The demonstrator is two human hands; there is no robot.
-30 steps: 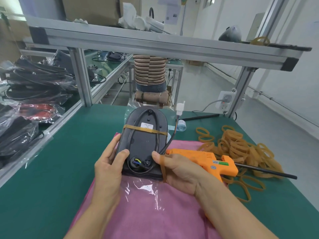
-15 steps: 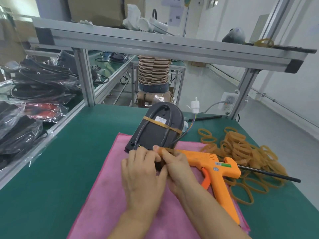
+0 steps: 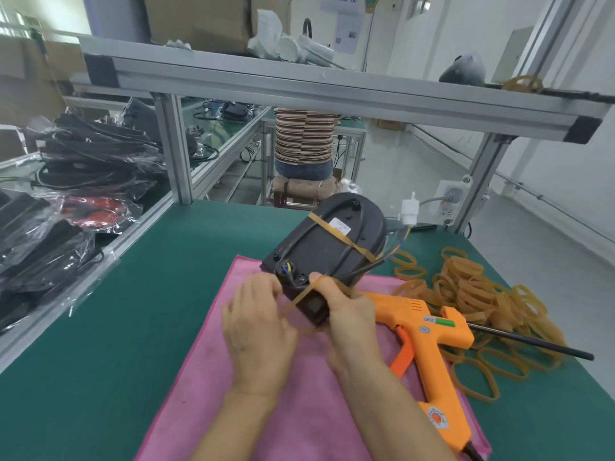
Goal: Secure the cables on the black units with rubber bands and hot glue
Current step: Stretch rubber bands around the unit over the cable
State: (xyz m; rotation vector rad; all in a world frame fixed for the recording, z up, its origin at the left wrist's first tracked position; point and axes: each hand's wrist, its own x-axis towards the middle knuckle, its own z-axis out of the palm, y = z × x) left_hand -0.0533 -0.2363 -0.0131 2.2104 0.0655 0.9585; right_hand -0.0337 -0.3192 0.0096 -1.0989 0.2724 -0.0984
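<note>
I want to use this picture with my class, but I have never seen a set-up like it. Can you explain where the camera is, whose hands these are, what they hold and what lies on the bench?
There is no machine here. A person wears the camera on their head, so you look down at their own hands.

The right hand grips a black unit, tilted up over a pink cloth. One rubber band already crosses the unit's far end, over its cable. The left hand pulls a second rubber band taut at the near end.

On the green bench lie an orange hot glue gun and a heap of spare rubber bands.
</note>
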